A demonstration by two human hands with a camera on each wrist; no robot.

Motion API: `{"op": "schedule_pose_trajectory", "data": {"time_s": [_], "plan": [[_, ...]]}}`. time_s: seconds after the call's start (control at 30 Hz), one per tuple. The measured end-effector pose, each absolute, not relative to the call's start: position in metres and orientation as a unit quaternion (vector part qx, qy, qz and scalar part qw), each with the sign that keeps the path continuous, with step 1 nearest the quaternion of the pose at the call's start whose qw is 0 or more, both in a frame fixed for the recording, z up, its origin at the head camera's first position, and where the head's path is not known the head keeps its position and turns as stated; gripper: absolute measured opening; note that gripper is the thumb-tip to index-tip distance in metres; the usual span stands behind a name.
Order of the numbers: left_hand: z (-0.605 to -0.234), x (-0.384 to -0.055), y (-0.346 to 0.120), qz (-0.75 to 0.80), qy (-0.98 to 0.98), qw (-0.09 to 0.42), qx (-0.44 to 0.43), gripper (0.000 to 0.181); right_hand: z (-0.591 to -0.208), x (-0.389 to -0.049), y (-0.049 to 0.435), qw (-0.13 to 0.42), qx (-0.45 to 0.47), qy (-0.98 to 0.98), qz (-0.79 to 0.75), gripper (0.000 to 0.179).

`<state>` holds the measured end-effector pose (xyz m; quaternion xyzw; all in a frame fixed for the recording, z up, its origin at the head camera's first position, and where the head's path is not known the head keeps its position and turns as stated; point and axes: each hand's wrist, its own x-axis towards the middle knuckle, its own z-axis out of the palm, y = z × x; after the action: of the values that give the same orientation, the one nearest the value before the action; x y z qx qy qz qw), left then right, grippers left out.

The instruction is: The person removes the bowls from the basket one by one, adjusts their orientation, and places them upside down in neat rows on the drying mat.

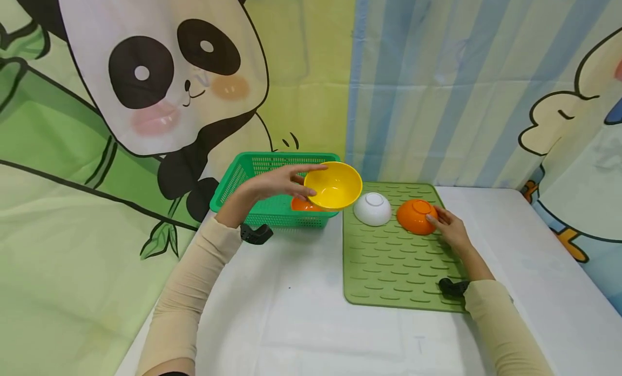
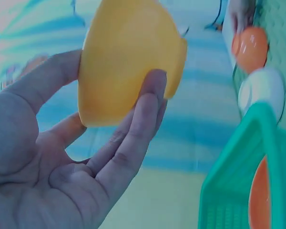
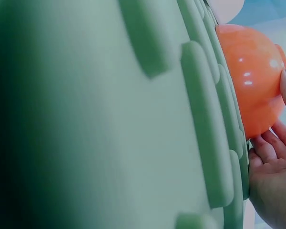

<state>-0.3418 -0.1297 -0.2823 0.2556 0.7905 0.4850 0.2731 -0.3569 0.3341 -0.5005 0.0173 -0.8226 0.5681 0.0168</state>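
My left hand (image 1: pixel 279 182) grips a yellow bowl (image 1: pixel 340 184) by its side, holding it tilted above the right end of a green plastic basket (image 1: pixel 228 195). In the left wrist view the thumb and fingers pinch the yellow bowl's wall (image 2: pixel 128 52) from either side. My right hand (image 1: pixel 452 230) holds an orange bowl (image 1: pixel 413 216) that is upside down on the green mat (image 1: pixel 389 281). Its thumb presses near the foot of that bowl (image 3: pixel 252 81), with the other fingers at the rim. To the left of it a white bowl (image 1: pixel 371 209) stands upside down.
Inside the basket lies another orange bowl (image 1: pixel 302 205), partly hidden by the yellow one. The mat is ridged and lies on a white table (image 1: pixel 311 311). Behind the table hangs a printed cloth (image 1: pixel 306 68) with a panda.
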Motion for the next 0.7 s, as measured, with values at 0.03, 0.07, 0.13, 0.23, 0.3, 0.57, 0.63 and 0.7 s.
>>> {"op": "schedule_pose_trajectory", "data": {"time_s": [0.03,0.07,0.13,0.23,0.3,0.57,0.63,0.7], "plan": [[-0.283,-0.336,-0.126,0.484,0.785,0.282,0.265,0.067,-0.501,-0.357,0.335,0.018,0.017,-0.822,0.568,0.077],[-0.285,-0.331,-0.122,0.485,0.777,0.293,0.275,0.067,-0.501,-0.357,0.335,0.019,0.017,-0.823,0.568,0.077],[-0.288,-0.322,-0.114,0.486,0.761,0.310,0.297,0.067,-0.501,-0.358,0.335,0.021,0.017,-0.821,0.570,0.077],[-0.294,-0.310,-0.105,0.478,0.743,0.330,0.334,0.066,-0.502,-0.358,0.335,0.022,0.019,-0.822,0.569,0.078],[-0.297,-0.303,-0.099,0.468,0.736,0.335,0.356,0.066,-0.502,-0.358,0.335,0.021,0.019,-0.821,0.570,0.078],[-0.303,-0.277,-0.086,0.447,0.719,0.357,0.395,0.065,-0.501,-0.357,0.333,0.021,0.018,-0.824,0.566,0.078],[-0.303,-0.273,-0.085,0.443,0.716,0.360,0.402,0.065,-0.501,-0.356,0.333,0.021,0.017,-0.825,0.565,0.078],[-0.304,-0.271,-0.085,0.442,0.713,0.362,0.407,0.064,-0.500,-0.356,0.333,0.021,0.018,-0.825,0.565,0.078]]}}
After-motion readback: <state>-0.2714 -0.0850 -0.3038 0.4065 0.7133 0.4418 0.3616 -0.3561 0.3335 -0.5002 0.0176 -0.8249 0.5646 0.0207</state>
